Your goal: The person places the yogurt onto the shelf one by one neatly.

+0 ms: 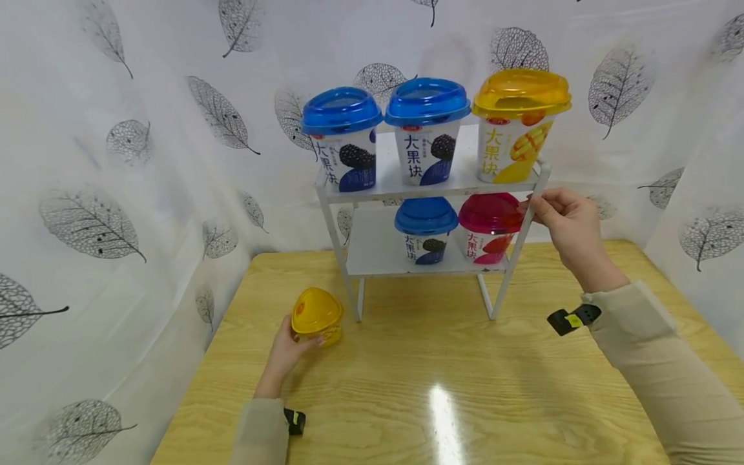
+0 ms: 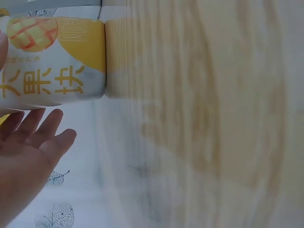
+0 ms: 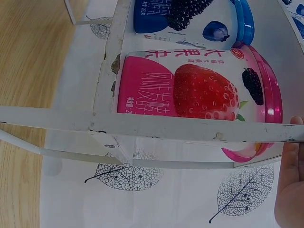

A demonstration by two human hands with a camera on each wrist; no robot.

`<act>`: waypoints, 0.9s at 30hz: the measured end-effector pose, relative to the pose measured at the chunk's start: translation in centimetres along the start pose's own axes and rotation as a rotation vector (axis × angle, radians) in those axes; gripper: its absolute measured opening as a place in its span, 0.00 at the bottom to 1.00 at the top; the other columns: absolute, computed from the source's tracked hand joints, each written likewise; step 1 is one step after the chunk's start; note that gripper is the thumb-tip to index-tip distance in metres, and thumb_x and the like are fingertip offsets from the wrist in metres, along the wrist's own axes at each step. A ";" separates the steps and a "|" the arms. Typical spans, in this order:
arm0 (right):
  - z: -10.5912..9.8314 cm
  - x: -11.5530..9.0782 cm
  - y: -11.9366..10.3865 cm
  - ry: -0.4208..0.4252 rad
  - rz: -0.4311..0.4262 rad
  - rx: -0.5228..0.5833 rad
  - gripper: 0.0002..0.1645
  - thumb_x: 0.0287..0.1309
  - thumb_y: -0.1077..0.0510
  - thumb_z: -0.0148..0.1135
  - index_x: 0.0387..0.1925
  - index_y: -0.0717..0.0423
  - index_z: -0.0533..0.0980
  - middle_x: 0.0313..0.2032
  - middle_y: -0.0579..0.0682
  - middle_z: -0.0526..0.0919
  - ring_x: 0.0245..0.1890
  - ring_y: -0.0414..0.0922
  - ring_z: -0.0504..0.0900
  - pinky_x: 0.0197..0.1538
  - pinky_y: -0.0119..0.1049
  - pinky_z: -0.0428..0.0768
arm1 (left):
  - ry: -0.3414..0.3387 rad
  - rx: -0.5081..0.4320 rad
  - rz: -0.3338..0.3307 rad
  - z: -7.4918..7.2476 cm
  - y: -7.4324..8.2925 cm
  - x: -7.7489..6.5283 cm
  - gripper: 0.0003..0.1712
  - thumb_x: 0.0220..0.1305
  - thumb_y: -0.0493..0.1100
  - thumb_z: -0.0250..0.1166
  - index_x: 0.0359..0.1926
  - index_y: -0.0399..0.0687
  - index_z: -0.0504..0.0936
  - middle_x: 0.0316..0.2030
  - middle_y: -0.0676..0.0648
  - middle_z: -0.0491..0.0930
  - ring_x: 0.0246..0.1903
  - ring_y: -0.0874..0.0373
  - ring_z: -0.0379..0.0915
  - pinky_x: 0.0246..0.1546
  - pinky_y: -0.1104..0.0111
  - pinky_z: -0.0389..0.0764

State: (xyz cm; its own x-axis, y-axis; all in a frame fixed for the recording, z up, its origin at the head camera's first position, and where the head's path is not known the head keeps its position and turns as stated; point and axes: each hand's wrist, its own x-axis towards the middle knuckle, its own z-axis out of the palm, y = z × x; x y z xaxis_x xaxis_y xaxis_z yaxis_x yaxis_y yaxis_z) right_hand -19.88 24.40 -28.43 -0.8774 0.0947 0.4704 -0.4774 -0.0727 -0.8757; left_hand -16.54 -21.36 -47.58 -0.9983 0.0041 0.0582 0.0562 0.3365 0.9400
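Observation:
On the table left of the rack stands a yellow-lidded yogurt cup (image 1: 316,311) with mango pictures, also in the left wrist view as a white and yellow cup (image 2: 61,61). My left hand (image 1: 289,349) holds it, thumb at the front and fingers at its left side; in the left wrist view several fingers (image 2: 47,128) spread alongside. My right hand (image 1: 572,226) grips the upper right post of the white two-tier rack (image 1: 427,271), beside the red lid of a strawberry yogurt cup (image 1: 485,245). The right wrist view shows only part of this hand (image 3: 290,185).
Two blue-lidded cups (image 1: 427,148) and a yellow-lidded cup (image 1: 511,145) stand on the top shelf. Another blue-lidded cup (image 1: 426,232) is on the lower shelf, left of the strawberry one. A leaf-patterned curtain (image 1: 134,194) surrounds the wooden table (image 1: 378,387).

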 end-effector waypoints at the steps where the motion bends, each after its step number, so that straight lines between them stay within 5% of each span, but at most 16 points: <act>1: 0.0 0.0 0.0 -0.001 -0.001 -0.005 0.05 0.54 0.63 0.56 0.31 0.60 0.78 0.27 0.46 0.82 0.29 0.38 0.80 0.37 0.23 0.75 | 0.001 -0.002 0.002 0.1 0.0 0.0 0.38 0.47 0.34 0.69 0.58 0.37 0.59 0.56 0.36 0.62 0.58 0.42 0.55 0.55 0.46 0.53; 9: 0.1 -0.1 0.0 0.002 0.010 -0.030 0.05 0.55 0.62 0.56 0.31 0.59 0.78 0.27 0.45 0.82 0.29 0.38 0.79 0.37 0.23 0.75 | 0.008 0.000 0.039 0.3 0.0 -0.1 0.35 0.48 0.34 0.68 0.56 0.36 0.61 0.53 0.36 0.66 0.54 0.42 0.60 0.51 0.50 0.63; 15: 0.1 0.0 0.0 -0.009 -0.004 0.005 0.05 0.54 0.63 0.56 0.31 0.61 0.78 0.27 0.47 0.82 0.29 0.39 0.79 0.37 0.24 0.75 | -0.068 0.009 0.092 0.6 0.8 -0.9 0.32 0.47 0.33 0.68 0.54 0.37 0.65 0.50 0.39 0.69 0.53 0.44 0.63 0.48 0.54 0.68; 23: 0.0 0.0 0.0 -0.017 -0.024 0.040 0.06 0.54 0.64 0.56 0.31 0.63 0.78 0.27 0.48 0.82 0.29 0.40 0.80 0.38 0.24 0.75 | -0.179 0.005 0.187 2.2 3.8 -1.8 0.33 0.48 0.30 0.66 0.57 0.40 0.65 0.52 0.41 0.69 0.53 0.46 0.63 0.47 0.58 0.71; 27: -0.1 0.0 0.0 -0.013 -0.016 0.037 0.06 0.54 0.64 0.56 0.31 0.63 0.78 0.27 0.48 0.82 0.29 0.40 0.79 0.38 0.24 0.75 | -0.197 0.011 0.219 3.1 7.0 -2.4 0.33 0.48 0.28 0.65 0.57 0.37 0.64 0.53 0.39 0.68 0.54 0.45 0.62 0.47 0.59 0.71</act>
State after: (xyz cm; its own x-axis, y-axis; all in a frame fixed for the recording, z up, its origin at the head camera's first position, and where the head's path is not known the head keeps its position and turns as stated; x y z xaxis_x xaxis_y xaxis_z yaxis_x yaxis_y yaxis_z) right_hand -19.86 24.47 -28.45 -0.8703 0.0829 0.4856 -0.4922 -0.1083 -0.8637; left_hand -13.80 -16.13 -42.19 -0.9464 0.2603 0.1914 0.2711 0.3178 0.9086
